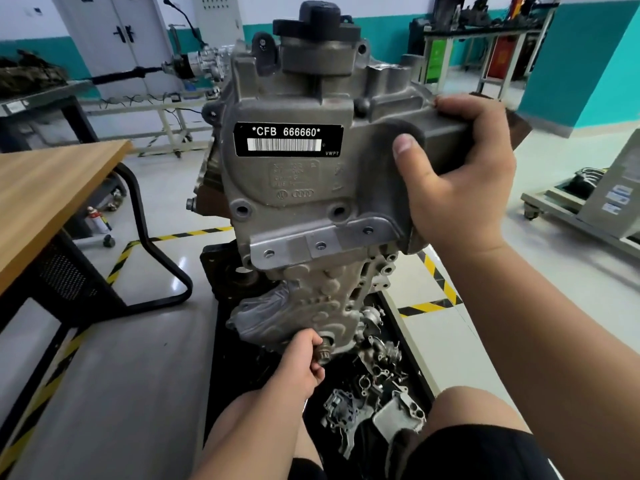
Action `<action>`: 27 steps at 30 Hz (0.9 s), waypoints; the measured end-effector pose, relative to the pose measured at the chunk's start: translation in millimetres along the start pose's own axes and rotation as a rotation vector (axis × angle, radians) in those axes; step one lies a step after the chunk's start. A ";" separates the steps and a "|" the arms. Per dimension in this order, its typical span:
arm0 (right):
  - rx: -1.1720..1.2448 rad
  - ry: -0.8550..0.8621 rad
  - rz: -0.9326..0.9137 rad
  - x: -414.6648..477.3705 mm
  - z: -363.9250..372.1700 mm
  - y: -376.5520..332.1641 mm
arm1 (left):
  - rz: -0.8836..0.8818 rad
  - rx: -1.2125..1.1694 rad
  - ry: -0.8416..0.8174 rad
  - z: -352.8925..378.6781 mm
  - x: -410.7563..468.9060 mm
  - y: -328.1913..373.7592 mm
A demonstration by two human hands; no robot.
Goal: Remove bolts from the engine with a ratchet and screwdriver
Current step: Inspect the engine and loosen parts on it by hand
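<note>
**Q:** Where does the engine stand, and how do you hold it?

**A:** It stands upright at frame centre on a black base. Your right hand, at 2 o'clock, grips the edge of the upper housing, thumb on its face and fingers wrapped behind. Your left hand, at 6 o'clock, curls its fingers round a small splined metal piece at the lower casting. Whether that piece is a socket or a bolt head cannot be told, and no ratchet handle shows.

**Q:** Which step is this?

**A:** Probably loosening a low bolt while you steady the block. The next move calls for holding the piece square and turning it without tipping the engine.

**Q:** And the surroundings?

**A:** Loose cast parts lie at 5 o'clock and a wooden table stands at 9 o'clock. Hazard tape crosses the glossy pale floor, with teal-banded walls behind.
</note>
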State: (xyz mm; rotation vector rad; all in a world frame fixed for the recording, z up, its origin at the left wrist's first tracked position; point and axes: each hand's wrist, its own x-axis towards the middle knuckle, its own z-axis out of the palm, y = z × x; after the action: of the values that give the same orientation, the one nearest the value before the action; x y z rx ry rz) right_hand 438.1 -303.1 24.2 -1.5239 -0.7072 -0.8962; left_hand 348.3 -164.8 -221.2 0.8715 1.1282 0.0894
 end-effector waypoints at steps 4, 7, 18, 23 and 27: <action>-0.003 -0.146 0.026 2.5 -7.9 -0.4 | 0.035 -0.048 0.032 3.8 -0.3 -4.1; -0.001 -0.286 0.112 -3.0 -22.5 0.5 | 0.044 -0.048 0.030 4.6 -1.6 -4.2; -0.297 -1.121 0.725 -231.3 8.1 28.8 | 0.047 -0.061 -0.041 3.4 -5.8 -4.9; -0.520 -1.257 0.457 -243.3 47.2 44.8 | 0.023 0.020 -0.180 -6.8 -7.1 -1.3; -0.584 -1.356 0.189 -247.5 48.4 47.7 | 0.002 0.084 -0.181 -10.4 -7.7 2.3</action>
State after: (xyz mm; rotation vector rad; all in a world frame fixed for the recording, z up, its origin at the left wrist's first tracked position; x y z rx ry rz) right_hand 355.9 -249.6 -213.0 -2.6500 -1.2491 0.2660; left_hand 337.1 -161.1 -215.5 0.9360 0.9668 -0.0353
